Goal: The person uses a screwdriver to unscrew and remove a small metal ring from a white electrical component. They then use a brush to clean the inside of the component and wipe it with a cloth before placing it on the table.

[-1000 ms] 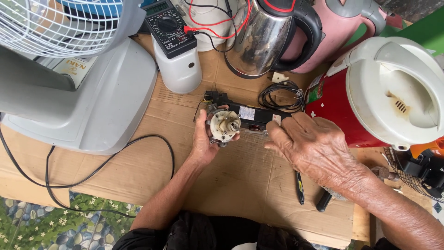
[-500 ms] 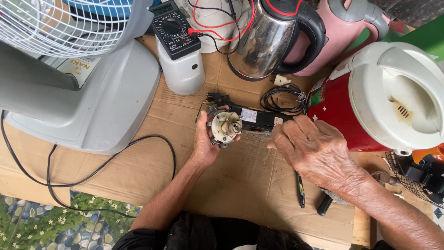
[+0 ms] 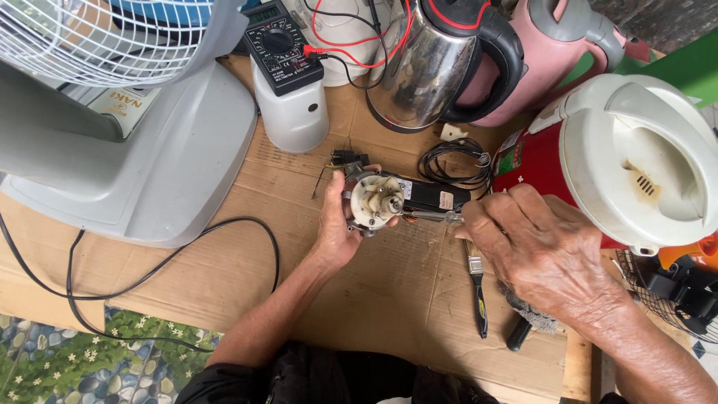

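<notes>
We take the small round fan motor [image 3: 375, 200], off-white on its face with a short shaft at the centre, as our landmark. It sits near the middle of the cardboard-covered counter [image 3: 224, 314], lifted slightly off it.

Our left hand [image 3: 338, 228] wraps around the motor from the left and below, fingers curled shut on its body, turning the face up toward us so the side to its right is open to work on. Our right hand [image 3: 535, 251] comes in from the right of the motor, fingers pinched together around the handle of a slim metal screwdriver [image 3: 430, 216], whose tip appears to meet the motor's right edge; this looks like steadying with one hand while the other works a fastener.

Just behind the motor to its right lies a black rectangular block [image 3: 434, 196], and beyond that a coil of black cable [image 3: 452, 161]. Below and right of the motor, a small black-handled paintbrush [image 3: 477, 288] lies flat. Left of the motor stands the grey base of a table fan [image 3: 161, 161]. Behind it, a black multimeter [image 3: 283, 46] rests on a pale grey housing, beside a steel kettle [image 3: 434, 63]. Far right stands a red and white thermos pot [image 3: 636, 161].
</notes>
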